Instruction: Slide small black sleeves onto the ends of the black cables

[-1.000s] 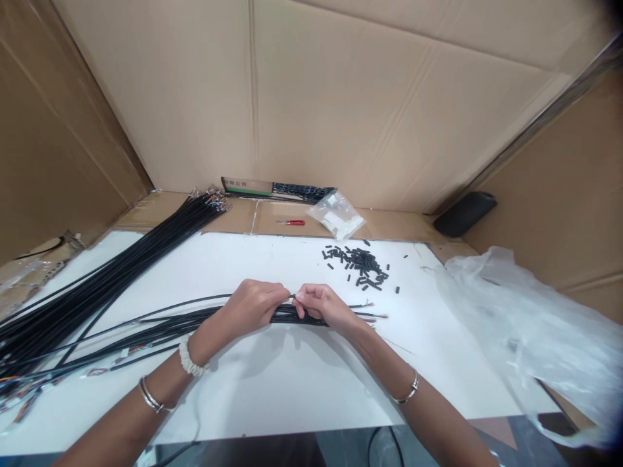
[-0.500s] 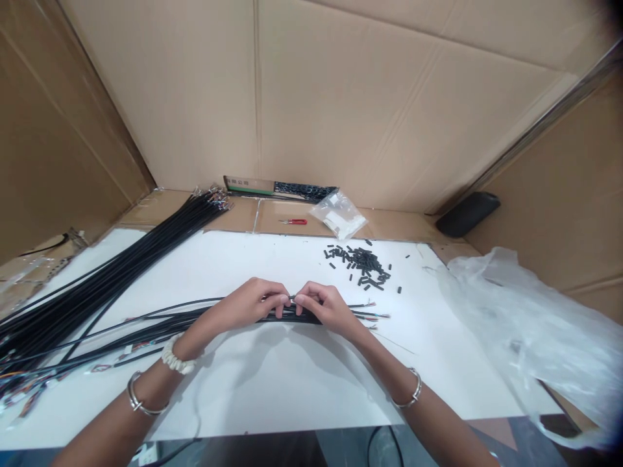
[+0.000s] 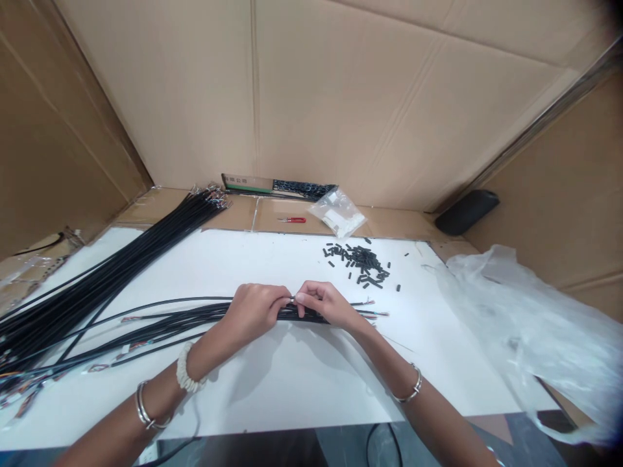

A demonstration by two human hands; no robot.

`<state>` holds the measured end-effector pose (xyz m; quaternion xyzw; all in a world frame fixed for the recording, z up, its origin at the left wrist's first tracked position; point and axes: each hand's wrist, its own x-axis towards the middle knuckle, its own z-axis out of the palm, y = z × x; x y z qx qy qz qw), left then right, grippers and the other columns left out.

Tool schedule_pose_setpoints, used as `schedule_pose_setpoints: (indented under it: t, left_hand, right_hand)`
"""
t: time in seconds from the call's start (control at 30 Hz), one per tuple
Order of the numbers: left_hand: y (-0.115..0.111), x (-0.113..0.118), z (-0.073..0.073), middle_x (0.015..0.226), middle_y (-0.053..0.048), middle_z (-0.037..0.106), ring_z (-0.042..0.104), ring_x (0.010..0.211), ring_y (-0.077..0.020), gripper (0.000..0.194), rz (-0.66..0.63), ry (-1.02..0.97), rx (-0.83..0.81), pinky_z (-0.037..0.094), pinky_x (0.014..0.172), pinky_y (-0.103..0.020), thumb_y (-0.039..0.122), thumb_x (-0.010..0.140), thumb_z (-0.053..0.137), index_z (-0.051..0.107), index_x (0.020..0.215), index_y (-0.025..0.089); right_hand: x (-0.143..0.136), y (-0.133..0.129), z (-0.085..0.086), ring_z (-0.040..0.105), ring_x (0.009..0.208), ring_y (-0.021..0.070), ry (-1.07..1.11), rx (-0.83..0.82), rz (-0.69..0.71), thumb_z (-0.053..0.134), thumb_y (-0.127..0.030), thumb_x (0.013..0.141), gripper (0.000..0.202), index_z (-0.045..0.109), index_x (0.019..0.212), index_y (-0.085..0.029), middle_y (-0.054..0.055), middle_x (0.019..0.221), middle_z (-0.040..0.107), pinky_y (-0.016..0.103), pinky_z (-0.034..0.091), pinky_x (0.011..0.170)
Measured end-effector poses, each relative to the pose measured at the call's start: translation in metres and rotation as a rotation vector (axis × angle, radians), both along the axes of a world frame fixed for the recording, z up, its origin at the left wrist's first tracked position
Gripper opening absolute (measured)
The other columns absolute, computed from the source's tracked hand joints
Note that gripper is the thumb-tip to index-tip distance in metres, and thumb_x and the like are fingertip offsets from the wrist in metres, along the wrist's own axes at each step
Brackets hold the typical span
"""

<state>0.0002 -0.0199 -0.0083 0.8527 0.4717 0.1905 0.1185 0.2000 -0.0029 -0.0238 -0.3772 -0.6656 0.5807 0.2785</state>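
My left hand (image 3: 257, 310) pinches a black cable (image 3: 187, 299) near its tip, thumb against fingers. My right hand (image 3: 322, 303) meets it fingertip to fingertip, thumb and index finger closed at the same spot. A tiny pale bit shows between the two hands; whether the right fingers hold the cable tip or a small piece on it is hidden. Under both hands lies a loose bundle of black cables (image 3: 195, 318), their stripped ends with coloured wires sticking out at right. Beyond my right hand is a pile of short black tube pieces (image 3: 365, 258).
A thick bundle of black cables (image 3: 146, 243) slants across the left of the white table (image 3: 311, 370). Red-handled snips (image 3: 294, 220) and a clear plastic bag (image 3: 338, 213) lie at the back. At right are crumpled plastic sheeting (image 3: 535, 331) and a black cylinder (image 3: 467, 212).
My left hand has turned and its fingers have closed in more, with the forearm shifted right. A pale bit now shows between the hands. My right hand has barely moved.
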Motion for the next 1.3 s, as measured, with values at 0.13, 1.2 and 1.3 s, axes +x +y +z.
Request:
schedule_pose_setpoints:
  t: [0.13,1.2,1.3]
  left_hand:
    - [-0.005,0.004,-0.011,0.059,0.0,0.063,0.055,0.054,-0.0128,0.026,-0.033,0.05,0.25,0.028,0.05,-0.023,0.009,0.084,0.044,0.064,0.07,0.018]
    - [-0.002,0.003,-0.025,0.063,-0.001,0.063,0.057,0.057,-0.0141,0.021,-0.063,0.067,0.349,0.033,0.052,-0.024,0.008,0.086,0.043,0.062,0.081,0.017]
    - [-0.002,0.004,-0.026,0.06,-0.002,0.062,0.056,0.054,-0.0141,0.023,-0.068,0.08,0.366,0.033,0.052,-0.024,0.008,0.086,0.041,0.062,0.077,0.016]
  right_hand:
    - [0.001,0.001,0.0,0.049,0.06,0.0106,0.052,-0.059,0.018,0.054,-0.045,0.087,0.032,0.058,0.075,-0.015,0.001,0.064,0.062,0.023,0.036,0.061]
    - [0.005,0.0,0.005,0.053,0.067,0.0125,-0.293,0.503,-0.041,0.049,-0.033,0.09,0.02,0.064,0.088,-0.019,0.002,0.083,0.065,0.024,0.037,0.065]
    - [0.003,0.0,0.002,0.055,0.071,0.0137,-0.299,0.508,-0.037,0.046,-0.033,0.093,0.023,0.064,0.087,-0.02,0.002,0.084,0.066,0.024,0.038,0.067]
